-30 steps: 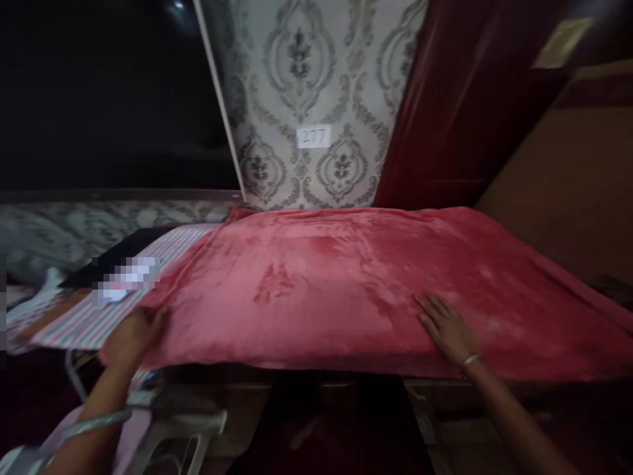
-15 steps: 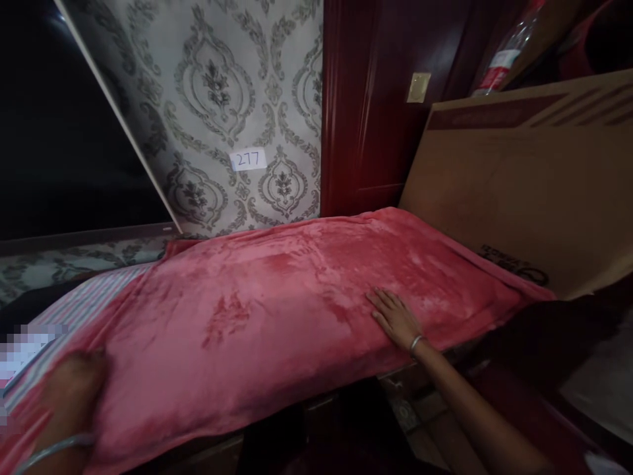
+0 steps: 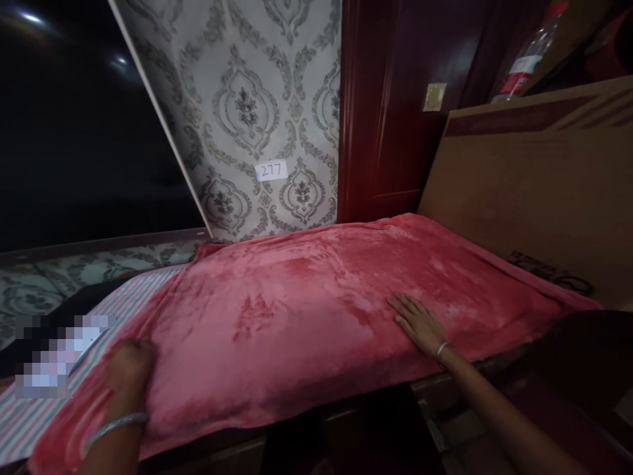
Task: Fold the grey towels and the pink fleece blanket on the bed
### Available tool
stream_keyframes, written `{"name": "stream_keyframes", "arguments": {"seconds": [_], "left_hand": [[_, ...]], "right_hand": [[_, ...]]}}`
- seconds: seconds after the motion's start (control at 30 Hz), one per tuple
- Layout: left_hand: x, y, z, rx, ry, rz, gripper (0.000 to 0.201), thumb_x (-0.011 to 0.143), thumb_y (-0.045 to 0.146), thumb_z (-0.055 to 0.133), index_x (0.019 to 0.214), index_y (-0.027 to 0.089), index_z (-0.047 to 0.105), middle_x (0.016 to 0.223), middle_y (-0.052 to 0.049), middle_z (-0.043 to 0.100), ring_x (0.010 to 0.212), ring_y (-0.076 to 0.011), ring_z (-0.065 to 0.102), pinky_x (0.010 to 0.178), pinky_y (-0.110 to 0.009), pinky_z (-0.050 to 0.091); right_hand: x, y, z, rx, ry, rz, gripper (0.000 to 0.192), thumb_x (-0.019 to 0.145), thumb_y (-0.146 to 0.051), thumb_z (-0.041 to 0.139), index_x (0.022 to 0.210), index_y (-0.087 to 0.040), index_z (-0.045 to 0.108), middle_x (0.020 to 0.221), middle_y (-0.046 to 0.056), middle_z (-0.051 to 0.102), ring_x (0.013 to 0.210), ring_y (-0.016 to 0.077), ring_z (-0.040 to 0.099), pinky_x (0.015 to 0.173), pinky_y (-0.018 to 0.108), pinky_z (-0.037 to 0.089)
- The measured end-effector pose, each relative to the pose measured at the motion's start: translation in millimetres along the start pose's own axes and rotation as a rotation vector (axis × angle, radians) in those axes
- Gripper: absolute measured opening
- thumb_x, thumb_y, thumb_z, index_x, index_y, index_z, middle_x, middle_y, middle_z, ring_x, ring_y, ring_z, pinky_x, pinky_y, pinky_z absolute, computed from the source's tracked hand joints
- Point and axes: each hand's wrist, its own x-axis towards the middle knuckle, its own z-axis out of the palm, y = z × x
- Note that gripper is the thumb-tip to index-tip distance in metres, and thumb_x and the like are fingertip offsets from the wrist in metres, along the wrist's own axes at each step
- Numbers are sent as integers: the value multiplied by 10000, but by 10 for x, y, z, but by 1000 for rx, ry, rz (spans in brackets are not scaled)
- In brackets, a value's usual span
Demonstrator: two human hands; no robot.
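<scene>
A pink plush blanket (image 3: 297, 316) lies spread over a long surface in front of me, its near edge hanging over the front. At its left end my left hand (image 3: 129, 366), slightly blurred, is closed on the blanket, gripping a fold. My right hand (image 3: 418, 323) rests flat on the blanket right of the middle, fingers stretched out. Striped cloth (image 3: 141, 287) shows beneath and beyond the blanket's left end. Each wrist wears a silvery bangle.
A large cardboard box (image 3: 524, 185) stands at the right, with a plastic bottle (image 3: 524, 66) behind its top edge. A dark screen (image 3: 89, 132) is at the left. Behind are patterned wallpaper bearing a paper label (image 3: 271, 170) and a dark red door (image 3: 390, 132).
The view has turned left, so everything sits further right in it. My left hand still grips the blanket's left end, and my right hand still lies flat on it.
</scene>
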Motion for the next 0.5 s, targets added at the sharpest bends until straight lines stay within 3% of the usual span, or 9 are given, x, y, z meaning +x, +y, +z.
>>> {"name": "stream_keyframes", "arguments": {"seconds": [0.2, 0.4, 0.5], "left_hand": [[-155, 38, -53, -118, 33, -26, 564, 916, 429, 310, 1126, 42, 662, 1126, -310, 684, 1055, -400, 673, 746, -434, 522], [-134, -29, 62, -151, 55, -36, 504, 942, 430, 329, 1142, 97, 652, 1132, -257, 698, 1067, -359, 666, 780, -412, 503], [-128, -42, 100, -162, 62, -41, 479, 950, 409, 341, 1144, 99, 650, 1148, -254, 694, 1083, -367, 657, 804, -426, 492]], "right_hand": [[-63, 119, 113, 10, 23, -29, 578, 993, -458, 260, 1464, -258, 528, 1512, 71, 507, 1380, 269, 474, 1137, 491, 398], [-106, 212, 206, 56, 50, -51, 608, 978, -482, 220, 1482, -282, 494, 1523, 65, 494, 1381, 296, 471, 1101, 541, 434], [-131, 258, 258, 63, 70, -76, 616, 962, -477, 240, 1538, -336, 408, 1521, 41, 499, 1362, 307, 494, 1082, 564, 450]]}}
